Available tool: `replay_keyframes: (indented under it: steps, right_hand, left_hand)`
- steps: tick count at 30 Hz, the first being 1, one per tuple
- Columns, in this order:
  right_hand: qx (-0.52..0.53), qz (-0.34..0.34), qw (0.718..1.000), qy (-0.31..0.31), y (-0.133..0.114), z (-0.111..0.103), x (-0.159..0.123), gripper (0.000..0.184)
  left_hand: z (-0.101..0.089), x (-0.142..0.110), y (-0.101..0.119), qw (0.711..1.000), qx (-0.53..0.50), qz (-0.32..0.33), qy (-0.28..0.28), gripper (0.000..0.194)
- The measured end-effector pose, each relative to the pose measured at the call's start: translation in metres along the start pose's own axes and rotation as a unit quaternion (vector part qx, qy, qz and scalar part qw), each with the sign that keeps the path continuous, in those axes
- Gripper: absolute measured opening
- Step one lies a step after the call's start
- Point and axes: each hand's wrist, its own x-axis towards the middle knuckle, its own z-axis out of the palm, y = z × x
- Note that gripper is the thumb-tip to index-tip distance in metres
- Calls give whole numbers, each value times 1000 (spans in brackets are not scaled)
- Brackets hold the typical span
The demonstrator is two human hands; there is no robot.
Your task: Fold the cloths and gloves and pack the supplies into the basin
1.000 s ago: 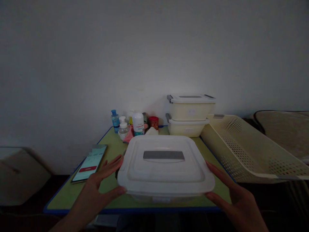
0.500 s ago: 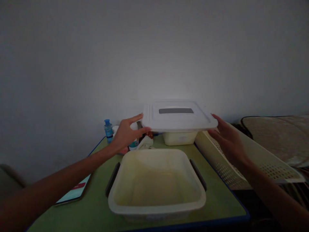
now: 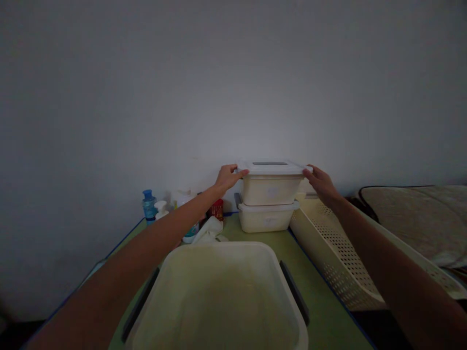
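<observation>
A white lid [image 3: 270, 168] with a grey strip on top lies over, or just at, the rim of a cream plastic box [image 3: 273, 190] at the table's back. That box stands on a second cream box [image 3: 269, 220] with a grey side handle. My left hand [image 3: 229, 176] pinches the lid's left end, thumb in front. At the right end, my right hand [image 3: 321, 182] grips the lid's corner with thumb and fingers. Nearest to me is a large uncovered cream tub [image 3: 219, 291] with dark grey handles. Nothing shows inside the visible part of it.
Left of the boxes stand a blue bottle [image 3: 149, 206], a white pump bottle [image 3: 161, 209], a red container [image 3: 217, 210] and a pale crumpled cloth [image 3: 209, 231] on the green table [image 3: 317, 301]. A perforated cream basket [image 3: 328, 243] borders the table's right side, with a beige cushion [image 3: 412, 216] beyond.
Both hands have carried the lid away from me, from above the table to the top of the stacked boxes. The view has shifted closer over the large tub.
</observation>
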Motion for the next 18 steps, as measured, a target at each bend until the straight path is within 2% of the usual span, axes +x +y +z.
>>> replay_keyframes:
  steps: [8, 12, 18]
  right_hand:
    - [33, 1, 999, 0, 28, 14, 24, 44]
    - [42, 7, 999, 24, 35, 16, 25, 43]
    - [53, 17, 996, 72, 38, 20, 19, 48]
  left_hand:
    - [10, 11, -19, 1000, 21, 3, 5, 27]
    - [15, 17, -26, 999, 34, 14, 19, 38]
    - [23, 22, -36, 997, 38, 36, 48, 38]
